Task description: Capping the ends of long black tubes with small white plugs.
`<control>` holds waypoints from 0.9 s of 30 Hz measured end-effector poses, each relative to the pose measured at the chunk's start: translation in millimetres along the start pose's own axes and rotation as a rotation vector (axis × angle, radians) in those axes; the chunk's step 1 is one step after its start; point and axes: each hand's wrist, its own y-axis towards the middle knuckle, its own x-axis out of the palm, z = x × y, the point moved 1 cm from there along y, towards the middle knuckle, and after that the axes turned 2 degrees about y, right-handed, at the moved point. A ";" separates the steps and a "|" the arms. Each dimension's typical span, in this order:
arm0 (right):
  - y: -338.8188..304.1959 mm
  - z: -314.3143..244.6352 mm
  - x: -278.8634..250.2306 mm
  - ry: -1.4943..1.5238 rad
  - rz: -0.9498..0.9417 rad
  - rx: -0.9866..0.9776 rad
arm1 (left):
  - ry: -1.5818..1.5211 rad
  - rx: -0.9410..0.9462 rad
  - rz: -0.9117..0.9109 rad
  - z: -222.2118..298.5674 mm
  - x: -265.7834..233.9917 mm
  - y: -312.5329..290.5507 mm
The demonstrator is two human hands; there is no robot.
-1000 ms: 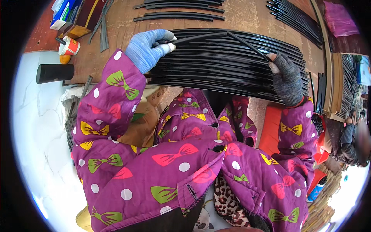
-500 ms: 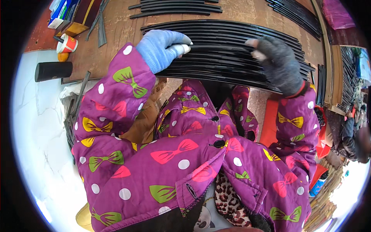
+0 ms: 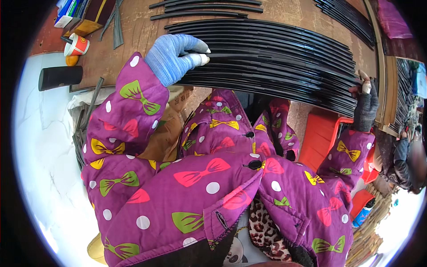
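Long, thin black strips (image 3: 275,53) lie side by side in a wide row along the near part of the brown table. My left hand (image 3: 175,58), in a blue glove with bare fingertips, pinches one strip near the row's left end. At the right ends of the strips, my right hand (image 3: 366,100) wears a dark grey glove with bare fingertips. Its fingers are closed around what looks like a strip's end, partly hidden by the fingers.
More black strips lie at the table's far side (image 3: 204,8) and far right (image 3: 347,22). A red-and-white paper cup (image 3: 79,45) and a black cylinder (image 3: 60,78) are at the left. Below the right edge is a red stool-like object (image 3: 318,140). Another person (image 3: 402,162) is at far right.
My right hand has moved right and slightly down, from above the strips to their right ends. My left hand has shifted slightly left, still pinching.
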 end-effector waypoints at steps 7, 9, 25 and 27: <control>-33.6 -3.4 50.5 0.405 -0.111 -0.080 | 0.136 0.173 0.063 7.5 9.0 -6.5; -37.8 -2.1 53.6 0.405 -0.059 -0.071 | 0.074 0.129 0.058 3.8 6.1 -10.0; -76.9 -67.9 135.3 0.435 -0.410 0.083 | 0.142 0.326 -0.023 20.5 30.4 -4.5; -66.7 -63.6 119.0 0.456 -0.368 0.092 | 0.255 0.384 -0.003 11.6 22.5 -9.5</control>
